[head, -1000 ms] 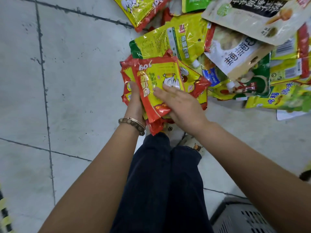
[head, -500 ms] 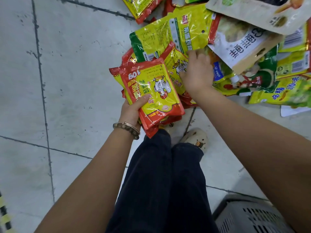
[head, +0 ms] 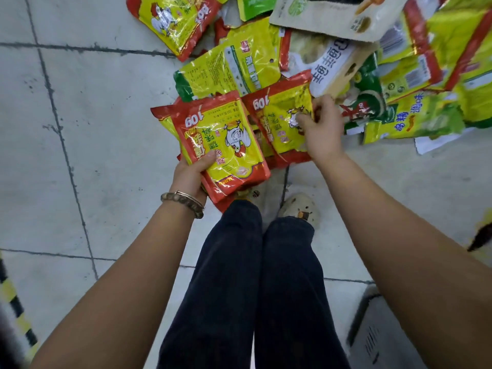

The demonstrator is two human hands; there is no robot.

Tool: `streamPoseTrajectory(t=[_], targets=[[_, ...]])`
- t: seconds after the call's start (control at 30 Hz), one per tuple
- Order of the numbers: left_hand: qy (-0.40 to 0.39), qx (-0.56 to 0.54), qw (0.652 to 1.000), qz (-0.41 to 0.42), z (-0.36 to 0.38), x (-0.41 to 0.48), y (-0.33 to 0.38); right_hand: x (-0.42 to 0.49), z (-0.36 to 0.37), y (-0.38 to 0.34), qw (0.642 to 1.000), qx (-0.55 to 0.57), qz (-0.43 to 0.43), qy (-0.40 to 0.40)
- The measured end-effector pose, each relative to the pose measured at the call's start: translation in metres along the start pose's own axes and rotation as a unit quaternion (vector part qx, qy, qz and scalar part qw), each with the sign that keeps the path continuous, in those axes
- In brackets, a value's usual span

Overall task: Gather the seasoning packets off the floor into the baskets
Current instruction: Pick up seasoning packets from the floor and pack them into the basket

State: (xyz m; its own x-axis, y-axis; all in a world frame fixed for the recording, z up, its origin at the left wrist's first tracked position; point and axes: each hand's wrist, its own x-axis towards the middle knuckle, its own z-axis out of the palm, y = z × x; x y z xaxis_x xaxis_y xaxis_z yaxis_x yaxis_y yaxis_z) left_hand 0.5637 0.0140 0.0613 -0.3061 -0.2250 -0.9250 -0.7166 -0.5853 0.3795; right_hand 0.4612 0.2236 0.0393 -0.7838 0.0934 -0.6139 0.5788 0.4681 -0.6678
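Left hand gripping packet stack, right hand pinching single packet, forearms outstretched

Grey floor tiles, pale shoe

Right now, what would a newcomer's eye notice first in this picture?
The bright heap of seasoning packets on the tiled floor at the upper right stands out first. In the middle, the left hand grips a stack of red-and-yellow chicken packets, and the right hand pinches a matching packet beside it. A grey basket sits at the lower right corner.
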Motion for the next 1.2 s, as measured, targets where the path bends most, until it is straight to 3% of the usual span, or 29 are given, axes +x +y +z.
streamPoseTrajectory(t=[0.13,0.27,0.47,0.6,0.77,0.97,1.2], targets=[[-0.034,0.088,0.995,-0.005,0.031,-0.039,0.022,-0.053,-0.055,-0.002,0.976,0.189,0.080,0.078],[-0.138,0.199,0.970,0.001,0.076,-0.093,0.038,-0.121,-0.108,-0.002,0.938,0.268,0.142,0.165],[-0.286,0.343,0.894,-0.042,0.136,-0.185,0.046,-0.234,-0.183,0.006,0.862,0.345,0.197,0.316],[-0.343,0.437,0.830,-0.037,0.170,-0.251,0.016,-0.314,-0.223,0.022,0.780,0.413,0.205,0.422],[-0.401,0.510,0.760,-0.035,0.204,-0.316,-0.075,-0.411,-0.259,0.080,0.697,0.431,0.211,0.533],[-0.469,0.571,0.671,-0.062,0.233,-0.402,-0.242,-0.540,-0.297,0.203,0.565,0.453,0.277,0.632],[-0.462,0.662,0.590,-0.017,0.250,-0.444,-0.429,-0.633,-0.317,0.334,0.484,0.438,0.330,0.682]])
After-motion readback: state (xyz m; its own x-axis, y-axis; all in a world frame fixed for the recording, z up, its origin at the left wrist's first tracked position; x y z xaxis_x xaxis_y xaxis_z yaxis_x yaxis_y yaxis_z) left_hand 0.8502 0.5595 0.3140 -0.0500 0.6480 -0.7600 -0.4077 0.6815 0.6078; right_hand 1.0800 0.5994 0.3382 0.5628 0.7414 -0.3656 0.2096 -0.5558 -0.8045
